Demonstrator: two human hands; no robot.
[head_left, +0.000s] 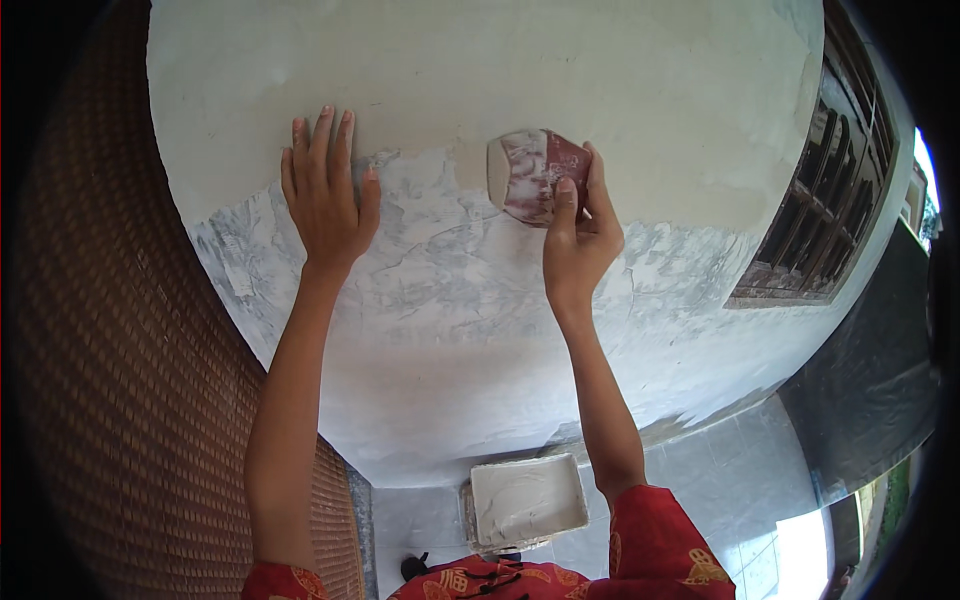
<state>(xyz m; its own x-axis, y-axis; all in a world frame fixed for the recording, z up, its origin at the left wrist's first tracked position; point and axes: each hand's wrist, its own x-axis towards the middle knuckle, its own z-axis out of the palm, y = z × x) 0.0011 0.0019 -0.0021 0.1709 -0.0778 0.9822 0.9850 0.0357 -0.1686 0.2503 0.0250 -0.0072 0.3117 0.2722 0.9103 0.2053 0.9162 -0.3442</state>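
Note:
My left hand [329, 205] lies against the wall with its fingers stretched upward, holding nothing. In my right hand [583, 235] is a reddish-brown putty scraper [530, 180], gripped at its right side with the thumb on its face. White putty is smeared over the scraper, and a pale strip runs along its left edge. The scraper is up against the wall [470, 70], beside the border between a smooth cream coat above and patchy grey-white putty [430, 240] below. The fingers behind the scraper are partly hidden.
A tray of white putty [528, 500] stands on the grey tiled floor [410, 515] below my arms. A brown woven panel [130, 350] borders the wall at left. On the right are a dark wooden window [825, 190] and a black sheet [865, 350].

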